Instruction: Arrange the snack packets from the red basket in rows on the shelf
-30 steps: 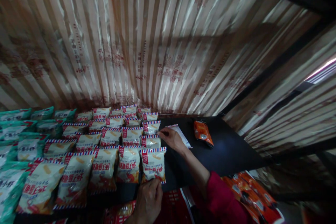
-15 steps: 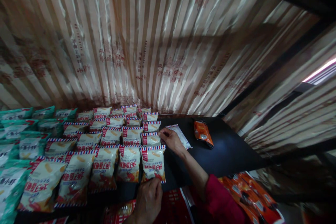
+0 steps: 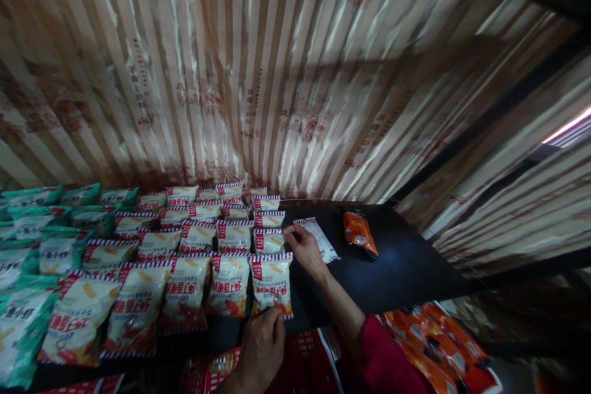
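My right hand reaches over the shelf with thumb and fingers pinched at the upper right corner of a cream snack bag in the second row. In front of that stands another cream snack bag with a red-and-blue striped top edge. My left hand is curled at the lower edge of this front bag; its fingertips are hidden. A white-backed bag lies flat just beyond my right hand.
Rows of cream bags and green bags fill the left of the black shelf. An orange bag lies to the right. More orange bags are below the front edge. A striped curtain hangs behind.
The view has shifted slightly. Both hands stay in nearly the same places by the two right-hand bags, and the bags have not visibly moved along the shelf.
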### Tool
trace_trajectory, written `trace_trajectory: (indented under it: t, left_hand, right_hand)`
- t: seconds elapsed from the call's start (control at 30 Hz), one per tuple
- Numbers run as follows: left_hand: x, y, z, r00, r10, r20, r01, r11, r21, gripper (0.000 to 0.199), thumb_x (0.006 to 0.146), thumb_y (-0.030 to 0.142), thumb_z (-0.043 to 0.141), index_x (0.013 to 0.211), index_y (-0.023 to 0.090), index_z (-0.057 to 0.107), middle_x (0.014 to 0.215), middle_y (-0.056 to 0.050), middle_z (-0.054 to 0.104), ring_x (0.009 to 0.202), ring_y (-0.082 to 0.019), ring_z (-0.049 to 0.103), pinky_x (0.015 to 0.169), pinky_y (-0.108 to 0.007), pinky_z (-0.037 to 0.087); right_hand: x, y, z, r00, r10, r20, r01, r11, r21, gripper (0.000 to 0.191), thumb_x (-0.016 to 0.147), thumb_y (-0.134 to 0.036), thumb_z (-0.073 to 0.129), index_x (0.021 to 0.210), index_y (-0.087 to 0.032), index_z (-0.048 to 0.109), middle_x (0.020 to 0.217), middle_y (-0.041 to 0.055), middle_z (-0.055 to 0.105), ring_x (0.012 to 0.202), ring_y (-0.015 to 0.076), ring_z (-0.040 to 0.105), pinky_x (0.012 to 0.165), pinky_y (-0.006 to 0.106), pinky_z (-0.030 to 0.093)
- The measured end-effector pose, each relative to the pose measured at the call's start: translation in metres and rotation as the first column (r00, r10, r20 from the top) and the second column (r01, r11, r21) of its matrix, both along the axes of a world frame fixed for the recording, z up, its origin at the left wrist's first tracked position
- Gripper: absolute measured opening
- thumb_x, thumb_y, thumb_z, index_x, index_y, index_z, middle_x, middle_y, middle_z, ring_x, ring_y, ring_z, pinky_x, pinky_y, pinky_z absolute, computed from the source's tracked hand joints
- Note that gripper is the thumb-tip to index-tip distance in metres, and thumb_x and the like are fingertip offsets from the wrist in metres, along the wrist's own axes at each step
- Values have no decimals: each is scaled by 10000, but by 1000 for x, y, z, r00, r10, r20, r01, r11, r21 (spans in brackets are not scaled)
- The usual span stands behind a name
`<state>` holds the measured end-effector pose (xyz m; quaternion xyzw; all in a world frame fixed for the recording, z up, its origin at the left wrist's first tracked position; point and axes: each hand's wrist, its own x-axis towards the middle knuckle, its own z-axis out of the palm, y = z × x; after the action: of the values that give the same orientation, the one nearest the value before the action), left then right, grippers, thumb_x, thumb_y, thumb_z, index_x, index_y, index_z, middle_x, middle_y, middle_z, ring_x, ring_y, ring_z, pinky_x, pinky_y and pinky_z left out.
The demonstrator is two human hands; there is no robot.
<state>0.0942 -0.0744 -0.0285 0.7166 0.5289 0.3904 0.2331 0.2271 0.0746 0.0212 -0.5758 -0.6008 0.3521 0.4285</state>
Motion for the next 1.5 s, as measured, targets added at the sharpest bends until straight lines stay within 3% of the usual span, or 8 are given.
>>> trace_trajectory:
  t: [0.57,0.87,1.1,1.3,1.5]
  left_hand:
    - [1,5,-4,998,57,40,-57,998,-3,305,888,188,315,740,208,581,609,-10,653,560,-127,638,536,-196,458]
    - [-1,9,3,996,53,78,-53,999,-7,308,888,188,313,781,205,601,648,-18,675,601,-134,653,573,-202,483]
    - [-2,7,5,999,27,34,-27,1000,-10,295,865,144,324,833,191,614,706,-33,694,659,-142,669,625,-217,507]
    - [-3,5,2,1000,29,5,-29,998,48,279,842,118,347,831,180,618,723,-37,700,663,-149,672,631,-227,518]
    - [-6,1,3,1000,7,-9,-6,994,107,274,834,112,351,857,167,619,725,-40,695,654,-142,663,626,-225,503]
  right_hand:
    - [-5,-3,1,997,-26,-73,24,999,-21,293,731,-494,569,749,-201,581,645,-6,568,582,140,532,545,248,434]
    - [-4,-7,-1,996,-26,-85,25,1000,-16,347,721,-540,573,790,-201,598,692,10,617,646,168,567,601,272,461]
    - [-5,-10,-4,984,-90,-152,88,996,-21,441,706,-526,597,982,-182,582,848,56,645,757,196,592,705,316,488]
    - [-5,-38,-5,960,-271,-71,279,948,153,373,790,-478,520,1018,-184,553,1022,88,609,887,196,568,854,352,450]
    - [-7,-88,-20,959,-281,45,273,953,133,325,795,-448,539,992,-191,554,977,89,603,882,199,568,792,329,473]
